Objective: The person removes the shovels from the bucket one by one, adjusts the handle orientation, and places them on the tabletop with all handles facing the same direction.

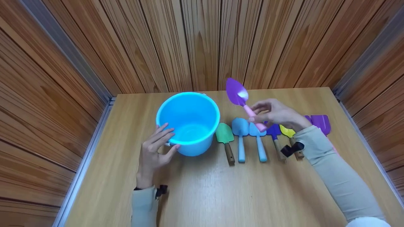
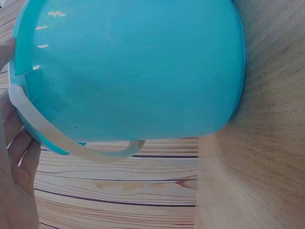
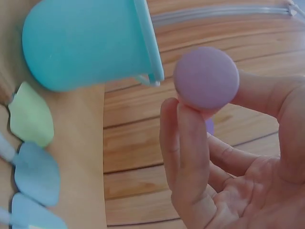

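A light-blue bucket (image 1: 195, 148) stands upright on the table, its pale handle (image 2: 78, 149) hanging at the side in the left wrist view. My left hand (image 1: 154, 154) rests on the bucket's near-left rim with fairly straight, spread fingers. Up in the air right of the bucket, my right hand (image 1: 274, 113) pinches a toy trowel by its pink handle (image 1: 250, 112); the purple blade (image 1: 236, 91) points up and away, tilted left. In the right wrist view the round handle end (image 3: 206, 78) faces the camera and conceals most of the blade.
Along the table (image 1: 214, 195) right of the bucket lie a green trowel (image 1: 224, 133), two blue shovels (image 1: 240, 126) (image 1: 258, 130), a dark-blue tool (image 1: 274, 130), a yellow tool (image 1: 287, 131) and a purple shovel (image 1: 320, 123), partly behind my right arm. Wood-panelled walls (image 1: 202, 44) enclose the table.
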`<state>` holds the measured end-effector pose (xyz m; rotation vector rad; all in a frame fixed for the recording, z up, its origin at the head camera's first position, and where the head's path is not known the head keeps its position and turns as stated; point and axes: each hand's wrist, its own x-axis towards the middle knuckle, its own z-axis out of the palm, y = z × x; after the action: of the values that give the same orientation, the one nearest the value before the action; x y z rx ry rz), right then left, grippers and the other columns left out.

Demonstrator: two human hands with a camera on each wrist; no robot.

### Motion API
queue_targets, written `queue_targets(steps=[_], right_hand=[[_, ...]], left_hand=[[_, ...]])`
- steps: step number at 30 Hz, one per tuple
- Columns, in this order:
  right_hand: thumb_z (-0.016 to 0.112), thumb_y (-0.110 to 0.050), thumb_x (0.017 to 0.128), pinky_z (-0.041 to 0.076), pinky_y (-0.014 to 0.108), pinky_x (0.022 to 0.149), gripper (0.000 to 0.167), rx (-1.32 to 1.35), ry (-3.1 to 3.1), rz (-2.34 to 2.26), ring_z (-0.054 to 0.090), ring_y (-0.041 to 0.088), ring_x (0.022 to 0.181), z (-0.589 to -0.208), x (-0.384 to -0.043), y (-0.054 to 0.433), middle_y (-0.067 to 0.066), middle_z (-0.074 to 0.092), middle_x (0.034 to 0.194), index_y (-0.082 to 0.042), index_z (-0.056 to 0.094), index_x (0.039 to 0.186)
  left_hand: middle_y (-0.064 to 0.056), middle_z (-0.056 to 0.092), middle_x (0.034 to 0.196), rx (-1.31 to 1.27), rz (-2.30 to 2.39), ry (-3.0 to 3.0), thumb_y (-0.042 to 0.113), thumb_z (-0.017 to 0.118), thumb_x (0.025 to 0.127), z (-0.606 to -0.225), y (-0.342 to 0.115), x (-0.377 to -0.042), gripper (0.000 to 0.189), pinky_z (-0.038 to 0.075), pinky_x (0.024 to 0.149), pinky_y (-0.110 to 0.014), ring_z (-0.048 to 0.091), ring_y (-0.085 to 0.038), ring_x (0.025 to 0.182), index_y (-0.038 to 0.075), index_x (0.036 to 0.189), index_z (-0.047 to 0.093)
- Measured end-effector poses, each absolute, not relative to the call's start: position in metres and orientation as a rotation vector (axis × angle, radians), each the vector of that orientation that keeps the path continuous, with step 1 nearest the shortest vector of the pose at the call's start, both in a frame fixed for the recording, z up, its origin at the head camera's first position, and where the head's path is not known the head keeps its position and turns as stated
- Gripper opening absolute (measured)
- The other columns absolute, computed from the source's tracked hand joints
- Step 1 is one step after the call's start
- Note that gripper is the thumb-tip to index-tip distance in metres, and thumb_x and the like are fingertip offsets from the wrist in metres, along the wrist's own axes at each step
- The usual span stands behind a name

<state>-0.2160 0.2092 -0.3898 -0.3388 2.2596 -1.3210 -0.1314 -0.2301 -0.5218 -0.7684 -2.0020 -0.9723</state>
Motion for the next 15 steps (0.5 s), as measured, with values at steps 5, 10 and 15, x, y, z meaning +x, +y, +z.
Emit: queue_targets(steps=[5,10,15], right_hand=[[0.080,-0.022,0.097,0.066,0.034,0.076,0.059,-0.299,2.292,-1.308,0.068,0.023,0.097,-0.393,-0.215,0.231,0.019,0.062,0.128,0.003,0.057,0.146],[0.077,-0.027,0.100,0.065,0.035,0.080,0.064,-0.274,2.353,-1.254,0.066,0.021,0.104,-0.395,-0.213,0.260,0.022,0.059,0.138,0.002,0.052,0.151],[0.075,-0.027,0.102,0.064,0.032,0.081,0.066,-0.201,2.409,-1.244,0.067,0.012,0.104,-0.400,-0.210,0.295,0.020,0.060,0.141,0.002,0.049,0.154]], left_hand=[[-0.009,0.077,0.131,-0.763,-0.974,-2.002,0.039,0.082,0.096,-0.522,-0.231,-0.131,0.043,0.042,0.120,-0.057,0.066,-0.037,0.135,0.008,0.125,0.080],[-0.008,0.077,0.131,-0.768,-0.977,-2.011,0.036,0.084,0.094,-0.522,-0.232,-0.130,0.042,0.043,0.117,-0.060,0.065,-0.037,0.135,0.009,0.126,0.080],[-0.007,0.077,0.133,-0.767,-0.977,-2.027,0.027,0.089,0.090,-0.521,-0.232,-0.130,0.041,0.044,0.115,-0.062,0.064,-0.034,0.138,0.010,0.127,0.079]])
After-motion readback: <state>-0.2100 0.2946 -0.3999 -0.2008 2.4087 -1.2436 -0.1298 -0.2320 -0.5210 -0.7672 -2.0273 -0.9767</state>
